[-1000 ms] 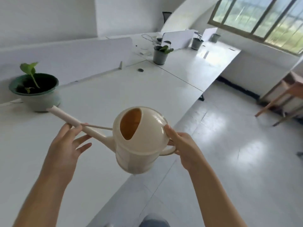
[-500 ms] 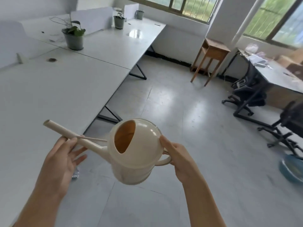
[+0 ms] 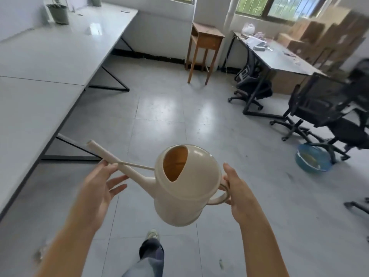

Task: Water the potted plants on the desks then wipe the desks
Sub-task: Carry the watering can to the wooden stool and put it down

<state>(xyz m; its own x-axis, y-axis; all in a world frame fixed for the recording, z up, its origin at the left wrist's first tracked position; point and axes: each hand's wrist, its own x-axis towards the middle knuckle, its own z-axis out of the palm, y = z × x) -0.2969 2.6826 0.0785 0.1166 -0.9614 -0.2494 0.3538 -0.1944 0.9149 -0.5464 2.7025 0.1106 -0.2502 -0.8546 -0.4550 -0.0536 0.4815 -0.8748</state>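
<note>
Grey tiled floor (image 3: 169,108) fills the head view. A long white bench (image 3: 40,56) runs away to the left of the watering can (image 3: 187,186).

- **Watering can:** held in the air over the floor, clear of the bench, roughly upright.
- **Long axis:** the spout (image 3: 111,154) points up and left toward the bench edge, and the handle (image 3: 219,198) is on the right.
- **Right hand (image 3: 237,194):** clasped on the handle, thumb against the dome.
- **Left hand (image 3: 95,192):** fingers (image 3: 108,166) straight and relaxed, touching the spout from below and grasping nothing.
- **Potted plant (image 3: 59,14):** stands on the bench well apart from the can, up and left beyond the spout end.
- **Judgement:** the left hand is nearer the plant, and the can must be carried spout-first that way before pouring.
- **Blue basin (image 3: 313,158):** on the floor to the right of the can.
</note>
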